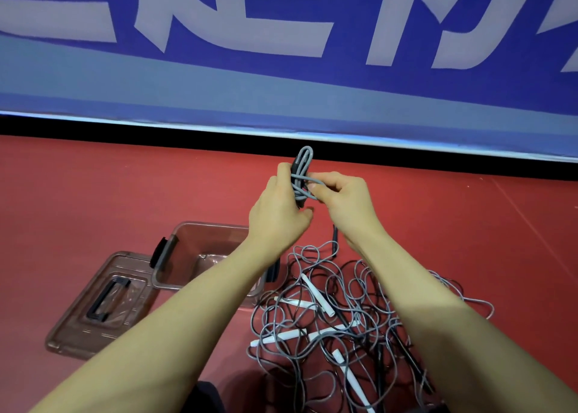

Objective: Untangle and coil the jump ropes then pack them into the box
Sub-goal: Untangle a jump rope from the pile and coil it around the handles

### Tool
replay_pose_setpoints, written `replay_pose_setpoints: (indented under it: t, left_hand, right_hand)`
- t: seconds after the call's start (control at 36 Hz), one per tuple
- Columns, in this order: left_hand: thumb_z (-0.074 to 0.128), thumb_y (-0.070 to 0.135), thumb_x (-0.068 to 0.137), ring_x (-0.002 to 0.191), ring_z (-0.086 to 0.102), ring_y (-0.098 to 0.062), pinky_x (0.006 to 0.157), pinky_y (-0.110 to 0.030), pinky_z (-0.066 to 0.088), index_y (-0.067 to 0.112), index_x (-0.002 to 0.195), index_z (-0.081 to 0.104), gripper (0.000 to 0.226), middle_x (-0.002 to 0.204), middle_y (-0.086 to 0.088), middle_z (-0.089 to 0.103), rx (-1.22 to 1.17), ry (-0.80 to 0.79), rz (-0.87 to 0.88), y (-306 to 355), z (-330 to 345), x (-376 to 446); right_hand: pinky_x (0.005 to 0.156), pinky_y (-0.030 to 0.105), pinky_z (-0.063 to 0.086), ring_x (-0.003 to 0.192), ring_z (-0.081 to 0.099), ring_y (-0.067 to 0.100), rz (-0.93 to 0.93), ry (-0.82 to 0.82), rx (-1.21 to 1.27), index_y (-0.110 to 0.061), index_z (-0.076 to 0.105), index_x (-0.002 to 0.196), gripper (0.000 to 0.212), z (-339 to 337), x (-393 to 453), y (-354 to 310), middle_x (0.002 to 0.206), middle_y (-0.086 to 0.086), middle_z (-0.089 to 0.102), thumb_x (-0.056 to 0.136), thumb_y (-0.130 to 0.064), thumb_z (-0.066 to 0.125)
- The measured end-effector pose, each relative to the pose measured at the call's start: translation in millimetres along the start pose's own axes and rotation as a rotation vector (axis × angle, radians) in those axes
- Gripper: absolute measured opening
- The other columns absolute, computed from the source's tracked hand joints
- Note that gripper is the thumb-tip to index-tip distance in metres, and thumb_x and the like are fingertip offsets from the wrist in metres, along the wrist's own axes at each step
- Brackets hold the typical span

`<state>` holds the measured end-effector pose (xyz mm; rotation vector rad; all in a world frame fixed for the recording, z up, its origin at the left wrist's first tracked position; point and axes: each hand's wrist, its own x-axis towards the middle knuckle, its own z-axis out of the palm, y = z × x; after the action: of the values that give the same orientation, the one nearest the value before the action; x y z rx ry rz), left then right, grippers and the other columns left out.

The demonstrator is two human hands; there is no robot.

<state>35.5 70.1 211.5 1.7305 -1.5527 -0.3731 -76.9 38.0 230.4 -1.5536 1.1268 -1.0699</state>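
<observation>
We held a folded bundle of grey rope (pixel 301 175) up in front of us, above the red floor (pixel 125 194). Our left hand (pixel 278 209) was closed round the bundle's middle, its fingers curled about the smooth, rubbery strands and a dark handle tucked among them. Our right hand (pixel 341 197) pinched a loose turn of the same grey cord that crossed the bundle sideways. The rounded loop ends stuck out above our fingers; the lower part was hidden behind our left palm.

Below our right forearm lay the tangle of jump ropes (pixel 344 319), thin grey and black cords looped over slim white, tube-shaped handles. We could not tell how many ropes it held, and its near edge was cut off.

To the left stood the box (pixel 175 256), clear tinted plastic with dark clips, partly covered by our left forearm. Its flat lid (pixel 93 303), with a dark recessed handle, lay touching it. A blue banner (pixel 281 53) with blurred white lettering ran behind.
</observation>
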Motion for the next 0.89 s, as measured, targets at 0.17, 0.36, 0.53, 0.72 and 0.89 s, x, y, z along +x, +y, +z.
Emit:
replay_pose_setpoints:
  t: [0.17, 0.36, 0.53, 0.72, 0.89]
  left_hand:
    - [0.065, 0.013, 0.069, 0.076, 0.056, -0.030, 0.056, -0.032, 0.042, 0.019, 0.099, 0.038, 0.041, 0.079, 0.001, 0.062, 0.008, -0.078, -0.048, -1, -7, 2]
    - [0.063, 0.015, 0.067, 0.068, 0.050, -0.031, 0.056, -0.033, 0.040, 0.023, 0.078, 0.031, 0.035, 0.068, 0.003, 0.056, -0.021, -0.119, -0.095, -5, -9, 6]
    - [0.058, 0.022, 0.054, 0.071, 0.055, -0.033, 0.063, -0.042, 0.050, 0.022, 0.074, 0.033, 0.032, 0.071, -0.001, 0.060, -0.064, -0.156, -0.134, -6, -13, 7]
    - [0.065, 0.010, 0.063, 0.064, 0.047, -0.027, 0.060, -0.038, 0.048, 0.022, 0.072, 0.032, 0.036, 0.070, 0.000, 0.058, 0.003, -0.217, -0.097, -5, -12, 8]
    - [0.065, 0.009, 0.064, 0.060, 0.043, -0.028, 0.057, -0.043, 0.046, 0.021, 0.074, 0.032, 0.036, 0.067, -0.004, 0.055, 0.048, -0.322, -0.037, -12, -20, 9]
  right_hand:
    - [0.079, 0.021, 0.045, 0.083, 0.059, 0.008, -0.069, -0.066, -0.114, -0.003, 0.072, 0.102, 0.018, -3, -1, 2, 0.091, 0.005, 0.067, 0.089, -0.003, 0.059]
    - [0.061, 0.009, 0.041, 0.058, 0.055, -0.009, -0.055, -0.044, -0.033, -0.008, 0.072, 0.090, 0.008, -2, -2, 9, 0.072, -0.009, 0.066, 0.088, -0.008, 0.064]
    - [0.054, 0.011, 0.042, 0.052, 0.055, -0.003, -0.031, 0.011, 0.008, -0.008, 0.067, 0.081, 0.004, 1, -1, 10, 0.067, -0.001, 0.064, 0.085, -0.009, 0.068]
    - [0.066, 0.012, 0.040, 0.067, 0.048, 0.000, -0.156, 0.149, -0.069, -0.016, 0.054, 0.086, 0.024, 0, 3, 9, 0.086, -0.002, 0.057, 0.077, -0.005, 0.074]
    - [0.098, 0.031, 0.037, 0.112, 0.047, 0.016, -0.230, -0.031, -0.318, -0.022, 0.061, 0.117, 0.036, -10, 6, 13, 0.117, -0.007, 0.053, 0.083, -0.010, 0.068]
